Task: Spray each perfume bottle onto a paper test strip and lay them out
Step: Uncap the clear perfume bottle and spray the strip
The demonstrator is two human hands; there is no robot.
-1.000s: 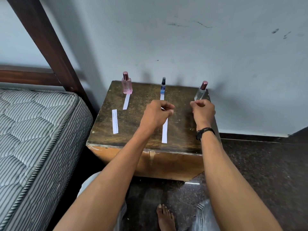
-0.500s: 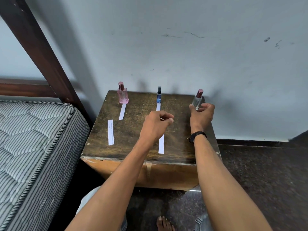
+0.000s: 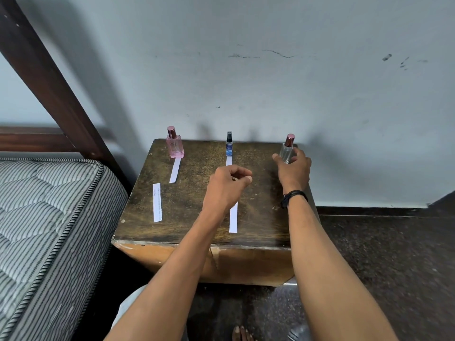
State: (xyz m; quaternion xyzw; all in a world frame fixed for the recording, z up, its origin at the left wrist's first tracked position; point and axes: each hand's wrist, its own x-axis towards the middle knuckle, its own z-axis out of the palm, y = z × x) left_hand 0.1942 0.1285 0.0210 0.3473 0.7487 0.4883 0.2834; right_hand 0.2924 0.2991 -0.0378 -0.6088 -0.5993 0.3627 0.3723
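Three perfume bottles stand along the back of a small wooden table (image 3: 261, 217): a pink one (image 3: 174, 147), a slim blue one (image 3: 229, 147) and a clear one with a maroon cap (image 3: 285, 151). My right hand (image 3: 294, 169) grips the clear bottle, thumb on its left and fingers on its right. My left hand (image 3: 227, 184) is curled over the table's middle and pinches the top of a long paper strip (image 3: 233, 220). A strip (image 3: 175, 169) lies before the pink bottle, a short piece (image 3: 229, 160) before the blue one, and another strip (image 3: 157, 202) lies at the left.
A striped mattress (image 3: 49, 217) borders the table on the left, with a dark wooden bed post (image 3: 49, 82) slanting behind it. A grey wall rises directly behind the bottles. Dark stone floor lies to the right, and a bare foot (image 3: 242, 334) shows below.
My right hand has moved up to the clear bottle and closed round it. The left hand stays curled on the strip. The view has tilted upward.
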